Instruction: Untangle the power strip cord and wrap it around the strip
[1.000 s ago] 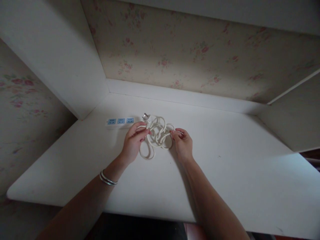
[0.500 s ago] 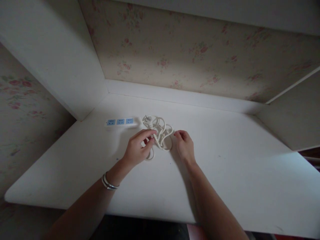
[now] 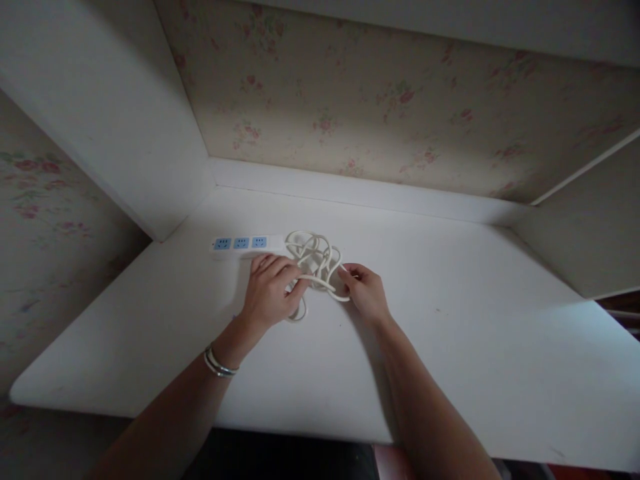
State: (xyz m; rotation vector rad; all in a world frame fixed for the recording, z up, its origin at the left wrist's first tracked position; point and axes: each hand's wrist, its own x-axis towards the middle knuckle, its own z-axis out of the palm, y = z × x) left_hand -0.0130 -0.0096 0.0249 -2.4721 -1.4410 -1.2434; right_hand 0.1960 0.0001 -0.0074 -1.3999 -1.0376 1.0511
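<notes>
A white power strip (image 3: 250, 244) with three blue sockets lies on the white desk, left of centre. Its white cord (image 3: 325, 252) forms a loose tangle of loops at the strip's right end. My left hand (image 3: 273, 287) pinches a strand of the cord between thumb and fingers, at the left side of the tangle. On the right side, my right hand (image 3: 364, 287) has its fingers closed on another loop of the same cord. The plug cannot be made out now. One small loop hangs below my left hand.
The white desktop (image 3: 470, 320) spreads to both sides, with its rounded corner at the front left. A floral-papered wall (image 3: 375, 113) rises behind a low white ledge (image 3: 350, 190). White panels (image 3: 110, 113) bound the desk on the left and right.
My right hand has moved slightly left and taken hold of a cord loop. My left hand has shifted a little left, and the plug seen earlier on the tangle is out of sight.
</notes>
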